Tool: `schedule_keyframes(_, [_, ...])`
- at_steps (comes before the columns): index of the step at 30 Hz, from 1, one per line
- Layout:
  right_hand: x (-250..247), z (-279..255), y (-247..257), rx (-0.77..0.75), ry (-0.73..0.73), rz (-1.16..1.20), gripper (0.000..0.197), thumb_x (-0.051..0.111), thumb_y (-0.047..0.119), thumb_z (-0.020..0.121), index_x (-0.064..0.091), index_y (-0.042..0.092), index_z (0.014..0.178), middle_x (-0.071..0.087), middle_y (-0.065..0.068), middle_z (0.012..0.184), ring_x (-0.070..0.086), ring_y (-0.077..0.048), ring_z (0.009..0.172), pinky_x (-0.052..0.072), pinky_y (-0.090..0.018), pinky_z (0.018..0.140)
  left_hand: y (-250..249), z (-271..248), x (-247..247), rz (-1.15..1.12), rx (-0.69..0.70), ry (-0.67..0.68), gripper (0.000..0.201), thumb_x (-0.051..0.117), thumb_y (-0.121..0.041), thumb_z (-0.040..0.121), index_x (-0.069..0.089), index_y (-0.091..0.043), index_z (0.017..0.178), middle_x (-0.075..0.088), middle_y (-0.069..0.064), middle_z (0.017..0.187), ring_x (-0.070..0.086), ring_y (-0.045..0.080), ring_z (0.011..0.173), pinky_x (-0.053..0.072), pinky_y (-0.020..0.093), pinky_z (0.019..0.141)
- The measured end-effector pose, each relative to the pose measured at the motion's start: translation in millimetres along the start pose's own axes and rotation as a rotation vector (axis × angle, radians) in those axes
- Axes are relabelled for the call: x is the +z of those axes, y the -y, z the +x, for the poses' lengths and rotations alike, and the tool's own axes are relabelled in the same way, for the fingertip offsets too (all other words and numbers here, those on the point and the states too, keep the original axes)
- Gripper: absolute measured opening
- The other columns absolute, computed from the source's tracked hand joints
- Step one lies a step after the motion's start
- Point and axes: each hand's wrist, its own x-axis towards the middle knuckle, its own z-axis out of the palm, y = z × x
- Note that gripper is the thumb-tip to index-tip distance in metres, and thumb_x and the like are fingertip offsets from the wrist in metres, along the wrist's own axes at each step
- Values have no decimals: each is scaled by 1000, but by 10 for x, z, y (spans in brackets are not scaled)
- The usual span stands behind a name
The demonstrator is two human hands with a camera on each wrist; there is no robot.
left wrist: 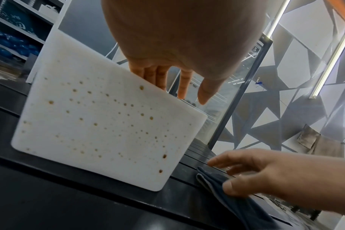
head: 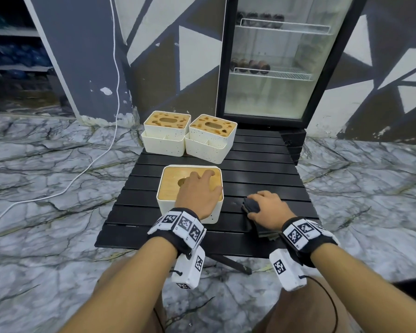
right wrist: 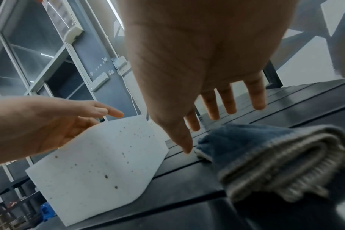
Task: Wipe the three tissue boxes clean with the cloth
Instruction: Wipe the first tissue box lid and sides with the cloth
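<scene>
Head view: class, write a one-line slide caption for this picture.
Left hand rests on the near cream tissue box with a wooden lid; right hand lies on the folded dark cloth.

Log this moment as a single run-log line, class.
left hand: rests open on near tissue box lid | right hand: over folded cloth, open | far two tissue boxes: lids stained | near box side: speckled

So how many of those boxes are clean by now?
None fully. The near box has a clean lid, but brown spots dot its side. The left hand rests on it; the right hand reaches onto the cloth. Both far boxes are stained.
</scene>
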Motion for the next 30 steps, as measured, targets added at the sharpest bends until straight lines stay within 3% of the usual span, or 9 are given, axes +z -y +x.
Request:
schedule_keyframes(3, [121, 22, -80, -37, 56, 41, 66, 64, 39, 84, 37, 25, 142, 34, -6, 145, 37, -28, 130, 34, -38, 108, -28, 68, 85, 121, -3, 12, 48, 40, -45, 101, 38, -26, 145, 55, 16, 119, 51, 33, 110, 39, 40, 94])
schedule_keyframes(6, [171, 39, -96, -48, 3, 72, 69, 64, 36, 85, 31, 22, 145, 36, -8, 141, 39, -30, 128, 35, -36, 107, -50, 110, 142, 179, -16, -10, 46, 35, -46, 101, 38, -30, 144, 58, 13, 115, 53, 33, 108, 35, 42, 93])
schedule_keyframes(11, [184, 57, -33, -46, -50, -14, 46, 51, 18, 91, 43, 18, 137, 38, -10, 132, 42, -32, 118, 39, -35, 100, -62, 137, 149, 194, -31, 6, 44, 33, -46, 99, 37, -35, 142, 60, 13, 111, 53, 32, 108, 31, 45, 97])
schedule_keyframes(15, [184, 44, -26, -31, -73, 57, 43, 47, 7, 88, 49, 18, 130, 43, -11, 125, 46, -32, 113, 40, -34, 96, -61, 110, 71, 175, -32, 18, 43, 32, -47, 100, 35, -36, 142, 61, 13, 108, 54, 33, 106, 32, 46, 97])
schedule_keyframes(19, [43, -25, 8, -47, -142, 266, 40, 52, 6, 85, 57, 18, 123, 51, -11, 116, 51, -30, 110, 38, -28, 95, -35, 132, -68, 10, -43, -4, 44, 29, -47, 98, 35, -39, 141, 65, 7, 98, 57, 32, 99, 36, 48, 96])
schedule_keyframes(22, [-171, -102, 139, -59, -235, 429, 36, 57, 10, 84, 60, 21, 118, 59, -7, 111, 54, -24, 105, 35, -21, 88, -27, 103, -208, -181, -39, -40, 43, 32, -42, 101, 36, -39, 144, 65, 3, 109, 58, 29, 104, 40, 47, 100])
schedule_keyframes(26, [-412, -261, 410, -120, -360, 612, 31, 61, 16, 85, 61, 27, 114, 64, 1, 107, 57, -16, 99, 43, -27, 91, -26, 17, -347, -393, -23, -76, 39, 34, -34, 104, 42, -37, 141, 59, -3, 120, 52, 21, 106, 35, 33, 90])
schedule_keyframes(30, [-467, -359, 656, -181, -427, 663, 31, 61, 21, 86, 59, 30, 115, 61, 2, 104, 56, -13, 95, 40, -23, 86, 40, -2, -332, -501, -14, -85, 35, 33, -37, 103, 46, -43, 135, 59, -8, 126, 51, 19, 108, 33, 33, 89])
